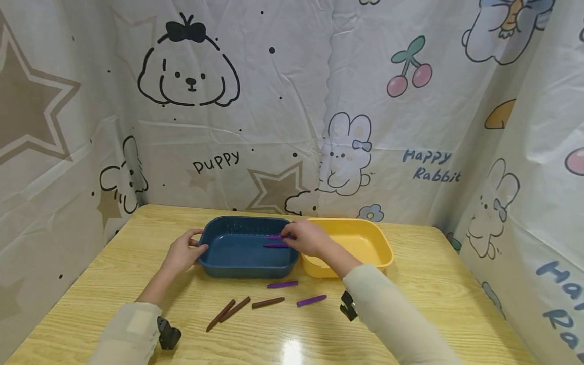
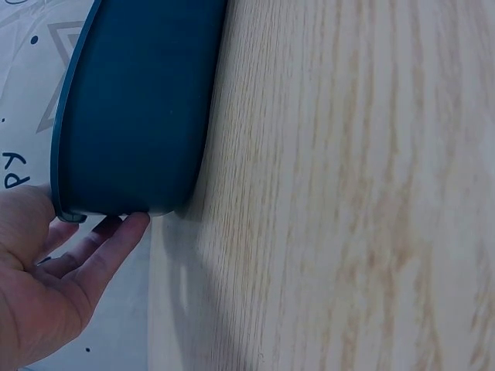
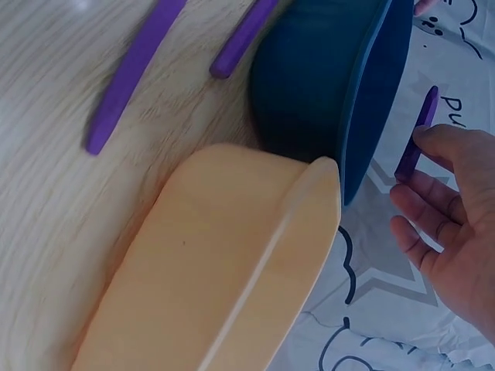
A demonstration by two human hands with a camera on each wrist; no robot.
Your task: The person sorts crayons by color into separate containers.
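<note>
A dark blue plastic basin (image 1: 248,271) stands on the table, its left end gripped by my left hand (image 1: 181,251). In the left wrist view, the fingers of that hand press on the outer wall of the basin. Over the basin's right side, my right hand (image 1: 306,237) pinches a purple crayon (image 3: 422,120) between thumb and fingers, above the rim. The head view shows two purple crayons (image 1: 274,246) side by side at these fingertips, within the basin's outline. Right up against the blue basin is a yellow basin (image 1: 385,253), partly covered by my right forearm.
In front of the basins lie two purple crayons (image 1: 312,300) and three brown crayons (image 1: 268,302), two of the brown ones close together at the left. The wooden table (image 1: 438,284) ends at a printed cloth (image 1: 283,126) behind and at both sides.
</note>
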